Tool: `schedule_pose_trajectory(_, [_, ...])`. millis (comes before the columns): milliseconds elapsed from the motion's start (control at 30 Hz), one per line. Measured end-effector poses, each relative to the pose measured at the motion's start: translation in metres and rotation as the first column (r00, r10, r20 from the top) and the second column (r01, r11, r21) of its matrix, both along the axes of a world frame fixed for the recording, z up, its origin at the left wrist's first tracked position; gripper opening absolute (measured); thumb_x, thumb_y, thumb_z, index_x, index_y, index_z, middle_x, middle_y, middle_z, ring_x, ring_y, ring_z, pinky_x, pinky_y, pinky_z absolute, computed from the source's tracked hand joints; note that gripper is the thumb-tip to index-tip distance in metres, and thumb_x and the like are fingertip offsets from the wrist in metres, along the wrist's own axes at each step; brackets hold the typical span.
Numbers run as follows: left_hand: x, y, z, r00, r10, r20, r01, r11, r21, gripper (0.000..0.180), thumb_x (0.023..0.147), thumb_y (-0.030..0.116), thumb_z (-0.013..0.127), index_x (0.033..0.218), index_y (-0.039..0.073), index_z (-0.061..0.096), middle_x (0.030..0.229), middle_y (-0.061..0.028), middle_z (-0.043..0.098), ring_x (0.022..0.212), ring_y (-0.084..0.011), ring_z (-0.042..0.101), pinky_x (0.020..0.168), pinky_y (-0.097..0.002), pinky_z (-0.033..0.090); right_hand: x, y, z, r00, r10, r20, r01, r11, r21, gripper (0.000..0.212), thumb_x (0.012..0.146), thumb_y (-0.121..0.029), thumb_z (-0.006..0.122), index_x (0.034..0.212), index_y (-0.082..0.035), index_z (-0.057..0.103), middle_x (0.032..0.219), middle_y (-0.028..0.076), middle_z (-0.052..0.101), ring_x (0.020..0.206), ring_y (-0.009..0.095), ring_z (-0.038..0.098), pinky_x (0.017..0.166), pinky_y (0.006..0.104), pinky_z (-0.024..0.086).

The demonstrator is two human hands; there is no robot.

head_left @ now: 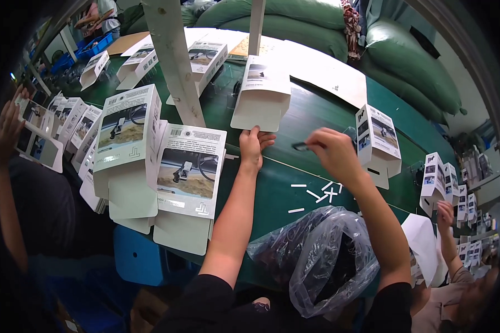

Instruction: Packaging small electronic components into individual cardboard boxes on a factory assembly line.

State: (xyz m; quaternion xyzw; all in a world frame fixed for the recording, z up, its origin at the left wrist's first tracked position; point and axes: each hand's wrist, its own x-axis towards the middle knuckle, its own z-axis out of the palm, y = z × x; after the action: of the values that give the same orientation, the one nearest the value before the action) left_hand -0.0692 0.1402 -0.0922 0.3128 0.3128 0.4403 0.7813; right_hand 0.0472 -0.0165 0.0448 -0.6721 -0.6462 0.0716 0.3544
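My left hand is at the near edge of a white printed cardboard box, its thumb and fingers closed at the lowered flap. The box lies on the green table with its open end toward me. To the right, my right hand is raised over the table, pinching a small dark looped piece whose kind I cannot make out. Below that hand lie several small white strips. Between my forearms, a clear plastic bag stands open at the table edge, with dark contents I cannot make out.
Open boxes stand grouped at left, beside a white post. Another box stands at right. White sheets and green sacks lie behind. Co-workers' hands show at left and right. A blue stool stands below.
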Motion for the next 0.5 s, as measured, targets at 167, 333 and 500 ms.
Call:
schedule_pose_trajectory(167, [0.012,-0.014,0.002,0.996,-0.075,-0.057,0.076,0.997,0.019,0.023,0.089,0.011,0.043,0.1,-0.006,0.053,0.075,-0.0131,0.063,0.061,-0.018,0.063,0.051,-0.0214,0.05,0.002,0.096,-0.05,0.961,-0.065,0.267,0.056,0.998,0.042,0.01,0.076,0.001,0.058,0.083,0.0,0.065,0.084,0.008,0.064,0.064,0.025,0.059,0.064,0.0316,0.049])
schedule_pose_trajectory(333, [0.011,-0.012,-0.006,0.99,-0.143,-0.004,0.143,0.99,0.011,0.022,0.088,0.009,0.043,0.1,-0.007,0.052,0.072,-0.0119,0.062,0.054,-0.0159,0.059,0.048,-0.0209,0.049,-0.002,0.131,-0.086,0.918,-0.085,0.388,0.118,0.991,-0.063,0.015,0.071,-0.001,0.06,0.084,-0.003,0.066,0.084,0.009,0.061,0.071,0.026,0.061,0.069,0.0336,0.051])
schedule_pose_trajectory(500, [0.012,-0.012,-0.014,0.98,-0.197,-0.026,0.198,0.979,0.044,0.025,0.089,0.012,0.042,0.103,-0.007,0.05,0.074,-0.0121,0.061,0.056,-0.0157,0.059,0.048,-0.0222,0.049,0.006,0.121,-0.085,0.855,0.04,0.517,0.087,0.972,-0.22,0.017,0.072,-0.001,0.059,0.087,-0.004,0.067,0.091,0.009,0.06,0.082,0.026,0.059,0.075,0.0334,0.05])
